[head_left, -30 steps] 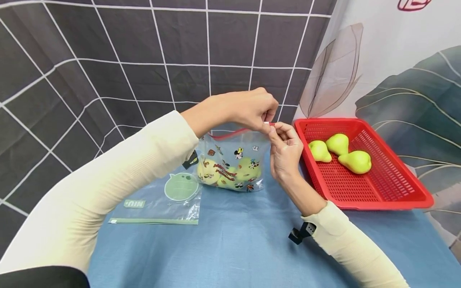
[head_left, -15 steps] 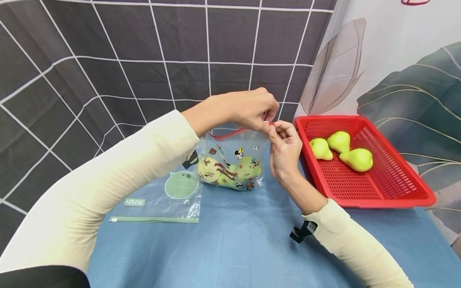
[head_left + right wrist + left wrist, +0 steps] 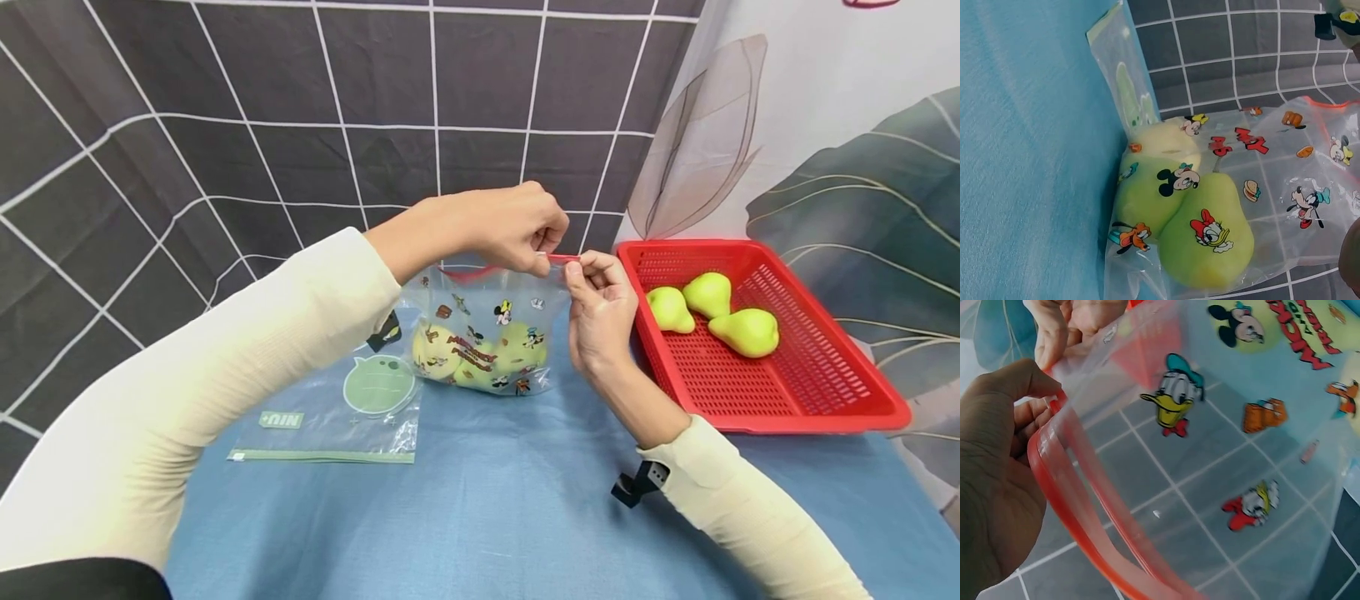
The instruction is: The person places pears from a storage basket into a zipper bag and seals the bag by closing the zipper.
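The two hands had drawn slightly apart since the earlier frame: the left hand point(image 3: 517, 225) had shifted leftward, and a longer stretch of red strip point(image 3: 562, 258) showed between it and the right hand point(image 3: 603, 312). The left hand pinched the strip at the mouth of the clear printed bag point(image 3: 487, 325), fingers curled. The right hand pinched the mouth's right corner between thumb and fingers. The bag stood upright on the blue-covered counter point(image 3: 480, 500), with green pears point(image 3: 1210, 269) gathered in its bottom. Left of the hands, the red edges of its mouth stood apart in a loop. Another clear bag point(image 3: 322, 425), with a green strip point(image 3: 322, 457) along its near edge, lay flat to the left, partly beneath the left arm. On the right, a red basket point(image 3: 795, 423) held three yellow-green pears point(image 3: 744, 333), touching one another near its far left corner.
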Demonstrator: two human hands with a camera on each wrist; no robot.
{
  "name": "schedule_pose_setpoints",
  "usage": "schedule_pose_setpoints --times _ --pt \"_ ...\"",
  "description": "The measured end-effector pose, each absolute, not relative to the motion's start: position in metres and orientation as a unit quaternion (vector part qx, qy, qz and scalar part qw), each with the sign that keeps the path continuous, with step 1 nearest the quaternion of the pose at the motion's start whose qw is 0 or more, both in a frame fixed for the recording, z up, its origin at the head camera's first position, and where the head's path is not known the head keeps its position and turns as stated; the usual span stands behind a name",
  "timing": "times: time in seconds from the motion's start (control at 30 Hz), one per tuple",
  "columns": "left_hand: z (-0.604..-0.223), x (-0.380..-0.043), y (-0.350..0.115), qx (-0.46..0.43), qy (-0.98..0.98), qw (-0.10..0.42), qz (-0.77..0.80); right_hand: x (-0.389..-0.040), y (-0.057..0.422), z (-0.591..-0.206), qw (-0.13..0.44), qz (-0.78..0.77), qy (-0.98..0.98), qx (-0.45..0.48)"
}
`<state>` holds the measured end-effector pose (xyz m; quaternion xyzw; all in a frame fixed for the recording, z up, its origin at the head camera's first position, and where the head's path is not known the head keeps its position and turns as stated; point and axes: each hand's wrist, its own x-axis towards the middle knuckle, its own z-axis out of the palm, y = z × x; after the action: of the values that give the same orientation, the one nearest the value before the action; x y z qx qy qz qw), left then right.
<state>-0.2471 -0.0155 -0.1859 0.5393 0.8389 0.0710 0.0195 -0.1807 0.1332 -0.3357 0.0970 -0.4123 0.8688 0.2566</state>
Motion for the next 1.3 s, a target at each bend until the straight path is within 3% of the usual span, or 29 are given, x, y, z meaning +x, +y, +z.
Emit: schedule_pose_setpoints --times 1.3 --pt "-0.184 -0.235 -0.136 0.452 0.888 0.02 0.086 -0.19 0.148 -0.335 0.307 0.823 -0.471 0.077"
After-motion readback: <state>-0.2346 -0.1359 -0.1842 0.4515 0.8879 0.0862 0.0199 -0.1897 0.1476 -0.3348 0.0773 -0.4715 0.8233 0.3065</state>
